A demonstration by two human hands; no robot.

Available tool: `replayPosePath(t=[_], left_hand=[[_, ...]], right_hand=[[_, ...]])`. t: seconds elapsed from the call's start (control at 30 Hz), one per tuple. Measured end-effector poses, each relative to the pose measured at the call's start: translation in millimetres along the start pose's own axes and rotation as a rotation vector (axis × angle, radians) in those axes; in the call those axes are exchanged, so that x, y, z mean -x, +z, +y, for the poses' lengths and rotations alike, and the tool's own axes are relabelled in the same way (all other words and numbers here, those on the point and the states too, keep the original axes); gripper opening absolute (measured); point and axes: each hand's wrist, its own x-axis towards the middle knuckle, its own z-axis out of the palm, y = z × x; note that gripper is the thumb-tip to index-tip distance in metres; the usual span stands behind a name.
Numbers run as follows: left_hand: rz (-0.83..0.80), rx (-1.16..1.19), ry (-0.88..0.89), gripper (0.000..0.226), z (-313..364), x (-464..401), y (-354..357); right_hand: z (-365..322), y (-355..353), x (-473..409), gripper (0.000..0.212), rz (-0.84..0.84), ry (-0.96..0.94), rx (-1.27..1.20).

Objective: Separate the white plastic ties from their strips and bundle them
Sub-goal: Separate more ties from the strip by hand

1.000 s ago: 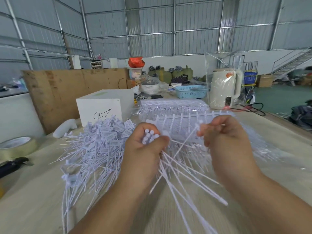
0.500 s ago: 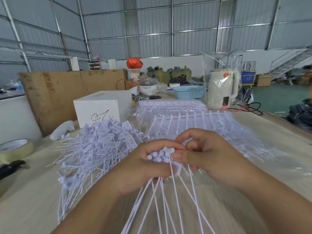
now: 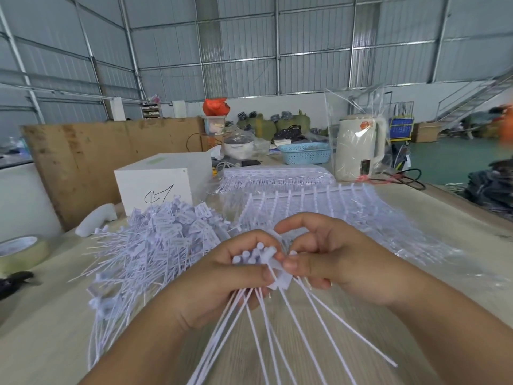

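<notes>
- Half a second back your right hand was just reaching the bunch; now it's pinching a fresh tie's tag against it, so one more's joined.
- Your left hand is gripping the ties by their heads, tails fanning toward you over the table.
- Loose pile sits just left, uncut strips right behind your hands.

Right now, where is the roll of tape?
In the head view, the roll of tape lies flat on the table at the far left edge, left of the heap of loose white ties and just behind a black tool.
</notes>
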Motion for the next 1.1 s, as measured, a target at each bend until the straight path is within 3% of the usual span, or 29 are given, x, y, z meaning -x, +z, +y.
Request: replayPosePath(t=[0.37,0.53,0.7,0.77,0.93,1.1], left_hand=[[0.082,0.109,0.040,0.010,-10.2,-3.4,-0.8],[0.252,0.064,0.128,0.011,-12.1,-10.8,11.0],[0.405,0.021,0.162,0.016,-11.4,-11.9,11.5],[0.401,0.007,0.181,0.016,-9.3,-11.7,9.1],[0.253,-0.119,0.119,0.013,-14.0,-12.0,3.0],[0.264,-0.189,0.071,0.021,-20.7,-12.2,4.1]], right_hand=[[5.0,11.1,-4.1,0.023,0.174,-0.081,0.147],[7.6,26.5,-5.8,0.010,0.410,-0.164,0.193],[11.2,16.9,-12.9,0.024,0.784,-0.161,0.121],[8.1,2.9,-9.8,0.021,0.732,-0.140,0.082],[0.4,3.5,-3.0,0.007,0.317,-0.197,0.060],[9.5,23.2,-6.3,0.015,0.244,-0.151,-0.069]])
